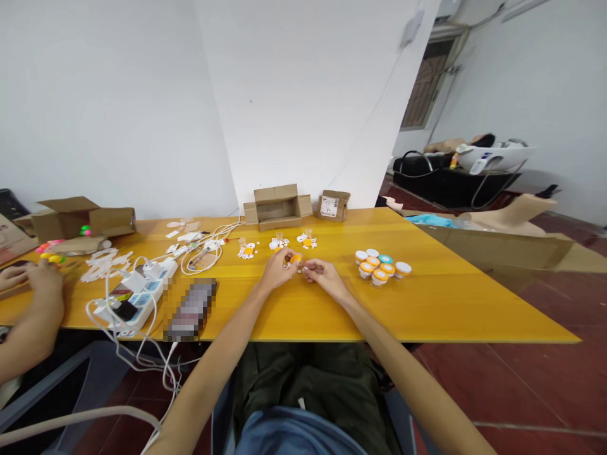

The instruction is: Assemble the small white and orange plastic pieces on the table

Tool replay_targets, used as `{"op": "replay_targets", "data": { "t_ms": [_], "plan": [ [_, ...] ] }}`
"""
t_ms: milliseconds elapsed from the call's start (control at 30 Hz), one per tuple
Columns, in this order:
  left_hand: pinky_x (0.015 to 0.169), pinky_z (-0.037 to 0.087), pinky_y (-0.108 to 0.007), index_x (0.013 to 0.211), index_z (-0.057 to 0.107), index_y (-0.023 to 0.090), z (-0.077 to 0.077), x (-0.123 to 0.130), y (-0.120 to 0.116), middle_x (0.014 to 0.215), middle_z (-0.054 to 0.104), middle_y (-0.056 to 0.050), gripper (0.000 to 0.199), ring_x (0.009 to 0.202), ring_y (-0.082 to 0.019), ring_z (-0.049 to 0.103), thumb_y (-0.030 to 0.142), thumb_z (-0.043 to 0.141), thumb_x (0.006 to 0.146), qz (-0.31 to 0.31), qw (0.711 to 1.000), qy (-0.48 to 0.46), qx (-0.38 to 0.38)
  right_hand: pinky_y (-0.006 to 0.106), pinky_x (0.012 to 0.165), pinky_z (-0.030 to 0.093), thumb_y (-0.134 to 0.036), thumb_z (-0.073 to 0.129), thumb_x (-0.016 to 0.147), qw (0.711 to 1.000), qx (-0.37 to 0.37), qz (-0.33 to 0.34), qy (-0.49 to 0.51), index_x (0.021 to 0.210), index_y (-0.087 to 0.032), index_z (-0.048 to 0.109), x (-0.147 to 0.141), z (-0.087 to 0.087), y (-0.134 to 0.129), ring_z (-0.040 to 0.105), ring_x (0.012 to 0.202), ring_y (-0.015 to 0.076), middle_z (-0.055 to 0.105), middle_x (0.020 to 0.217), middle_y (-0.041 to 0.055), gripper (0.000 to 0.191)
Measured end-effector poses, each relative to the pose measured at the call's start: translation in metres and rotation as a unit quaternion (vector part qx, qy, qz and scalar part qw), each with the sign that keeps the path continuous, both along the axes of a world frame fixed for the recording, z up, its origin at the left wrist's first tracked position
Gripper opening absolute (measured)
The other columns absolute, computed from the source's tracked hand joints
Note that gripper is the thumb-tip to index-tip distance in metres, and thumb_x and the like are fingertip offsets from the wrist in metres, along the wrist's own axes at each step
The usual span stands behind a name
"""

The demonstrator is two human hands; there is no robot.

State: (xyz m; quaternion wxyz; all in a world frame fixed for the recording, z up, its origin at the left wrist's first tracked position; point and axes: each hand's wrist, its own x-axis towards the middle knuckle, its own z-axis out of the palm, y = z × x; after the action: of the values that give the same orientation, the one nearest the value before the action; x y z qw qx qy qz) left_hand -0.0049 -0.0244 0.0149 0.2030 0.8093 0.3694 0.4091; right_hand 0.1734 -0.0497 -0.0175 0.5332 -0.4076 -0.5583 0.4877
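Observation:
My left hand point(279, 270) is curled round a small clear cup, with an orange disc point(296, 259) showing at its fingertips. Close beside it, my right hand point(325, 277) pinches a tiny white piece point(306, 269), too small to identify. Just beyond the hands lie loose heaps of small white pieces with dark marks and orange discs: a left heap point(246, 251), a middle heap point(279, 242) and a right heap point(307, 241). Small clear cups stand behind these heaps. To the right of my hands is a cluster of lidded clear jars point(379, 276) with orange, white and teal tops.
Cardboard boxes, one open point(279, 212) and one smaller point(333, 206), stand against the wall. To the left are a phone point(192, 309), a power strip point(147, 297) and tangled white cables. A co-worker's arm point(45, 297) rests at the far left of the table point(450, 303).

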Motion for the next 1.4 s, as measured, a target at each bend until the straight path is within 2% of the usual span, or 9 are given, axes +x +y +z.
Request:
{"op": "replay_targets", "data": {
  "t_ms": [133,233,367,533,833,1167,1400],
  "plan": [
    [0.081,0.048,-0.032,0.085,0.052,0.023,0.0,-0.005,0.006,0.085,0.061,0.0,0.009,0.083,-0.017,0.057,0.024,0.059,0.08,0.062,0.998,0.003,0.017,0.031,0.061,0.059,-0.05,0.083,0.06,1.0,0.01,-0.009,-0.011,0.077,-0.022,0.07,0.0,-0.001,0.0,0.066,0.065,0.0177,0.071,0.073,0.0014,0.035],
    [0.082,0.047,-0.034,0.082,0.049,0.023,-0.001,-0.006,0.007,0.085,0.059,0.0,0.012,0.085,-0.019,0.056,0.022,0.06,0.077,0.076,0.996,0.042,0.031,0.031,0.059,0.059,-0.053,0.083,0.059,1.0,0.009,-0.015,-0.014,0.076,-0.022,0.069,0.0,-0.001,0.001,0.066,0.064,0.0177,0.07,0.072,0.0015,0.038],
    [0.087,0.047,-0.037,0.081,0.049,0.023,-0.003,-0.005,0.005,0.088,0.058,-0.002,0.012,0.09,-0.021,0.055,0.019,0.059,0.076,0.061,0.993,0.088,0.052,0.029,0.057,0.057,-0.056,0.082,0.058,0.999,0.005,-0.032,-0.005,0.077,-0.022,0.067,0.0,0.001,0.0,0.066,0.063,0.0169,0.07,0.075,0.0014,0.042],
    [0.089,0.046,-0.039,0.087,0.054,0.024,-0.002,-0.005,0.002,0.094,0.057,-0.004,0.015,0.095,-0.024,0.054,0.018,0.061,0.076,0.013,0.988,0.14,0.065,0.03,0.059,0.058,-0.058,0.08,0.06,0.999,0.013,-0.052,-0.002,0.076,-0.023,0.066,0.0,0.003,-0.002,0.067,0.066,0.018,0.069,0.076,0.0019,0.042],
    [0.096,0.044,-0.043,0.09,0.058,0.025,-0.002,-0.009,0.0,0.108,0.056,-0.006,0.017,0.103,-0.026,0.052,0.02,0.065,0.074,-0.05,0.979,0.19,0.055,0.031,0.062,0.058,-0.053,0.079,0.063,0.998,0.01,-0.062,-0.008,0.074,-0.023,0.063,0.0,0.0,0.0,0.07,0.069,0.0199,0.069,0.071,0.0015,0.035],
    [0.099,0.043,-0.046,0.091,0.056,0.025,-0.002,-0.014,-0.001,0.117,0.052,-0.007,0.024,0.11,-0.028,0.05,0.017,0.063,0.07,-0.044,0.974,0.221,0.028,0.031,0.061,0.058,-0.036,0.071,0.064,0.998,0.016,-0.055,-0.03,0.071,-0.023,0.064,-0.002,0.0,0.0,0.065,0.061,0.0167,0.068,0.066,-0.0002,0.017],
    [0.099,0.042,-0.046,0.092,0.053,0.024,-0.003,-0.018,-0.002,0.116,0.05,-0.007,0.026,0.11,-0.028,0.049,0.015,0.062,0.069,-0.037,0.974,0.222,0.011,0.029,0.058,0.054,-0.034,0.069,0.066,0.996,0.041,-0.042,-0.069,0.069,-0.023,0.062,-0.003,-0.003,0.001,0.062,0.057,0.0152,0.066,0.064,-0.0019,0.014]
  ]
}}
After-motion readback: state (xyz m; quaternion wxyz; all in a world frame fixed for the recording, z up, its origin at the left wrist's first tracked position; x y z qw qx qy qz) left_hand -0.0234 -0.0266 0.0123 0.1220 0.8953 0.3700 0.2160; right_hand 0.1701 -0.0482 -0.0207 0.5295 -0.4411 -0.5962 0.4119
